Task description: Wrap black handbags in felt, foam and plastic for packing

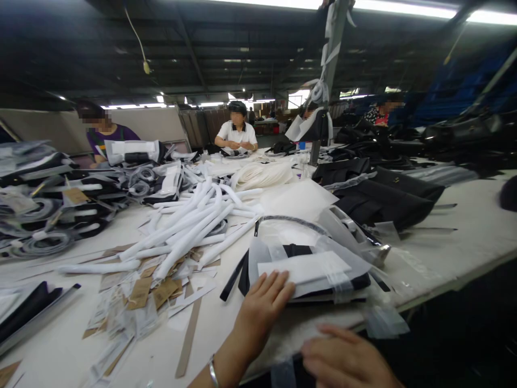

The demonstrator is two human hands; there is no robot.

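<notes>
My left hand (pixel 262 307), with a bracelet at the wrist, lies with its fingers flat on the left end of a white padding strip (pixel 307 269). The strip rests on a black bag (pixel 350 282) that is partly covered by translucent white sheeting (pixel 262 245). Clear tape (pixel 339 280) crosses the strip's right end. A dark handle (pixel 294 220) arches behind the sheeting. Lower right, my right hand (pixel 347 355) is near the table's front edge, blurred and apart from the strip. Its fingers are too smeared to show whether they hold anything.
White foam tubes (pixel 194 226) lie heaped left of the bag, above brown tags (pixel 139 293) and small clear packets. Black bags (pixel 375 202) are piled to the right, wrapped ones (pixel 44 205) far left. A post (pixel 333 59) rises from the table. A person (pixel 237 129) sits opposite.
</notes>
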